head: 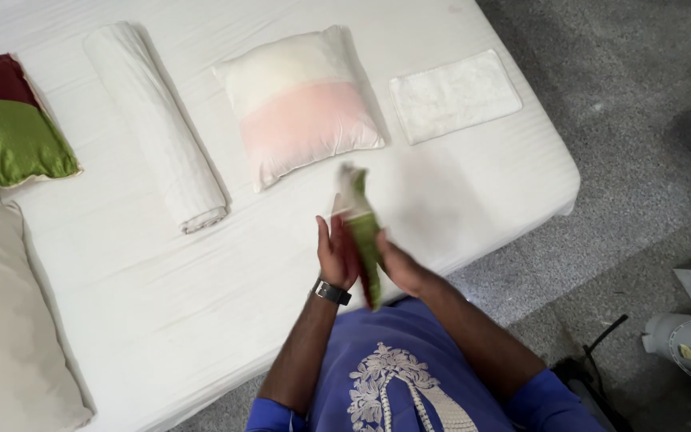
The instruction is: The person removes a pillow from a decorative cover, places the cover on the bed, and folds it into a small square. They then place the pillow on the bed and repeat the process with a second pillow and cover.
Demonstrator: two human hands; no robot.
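Here both hands are up off the bed (201, 320), pressed toward each other with a green cover (364, 232) caught between them. The left hand (336, 254), a watch (331, 292) at its wrist, lies flat against one side of the cloth; the right hand (400, 268) closes on the other side. The cover stands nearly upright, its pale upper end blurred and poking above the fingers, its lower end trailing toward the person's blue top. Whether the fingers truly pinch the cloth or only sandwich it I cannot tell; the blur hides that.

The main risk, as I judge it, is slippage. The cloth looks glossy and is bunched into a narrow strip, so palms alone may not hold it, and it could slide down and drop at the bed's edge, or past it onto the grey floor (641, 160).

A second risk is the loose upper end. It hangs near the pink and white pillow (301, 104), and a wide swing could brush that pillow or knock it askew. The rolled towel (157, 128) and the folded towel (453, 96) lie well apart from the hands and seem safe, as do the green and maroon pillow (5, 128) and the beige pillow (5, 320) at the left.

Third, a bunched cover hides its opening and seams, so pulling on it this way could twist it further or strain a seam.
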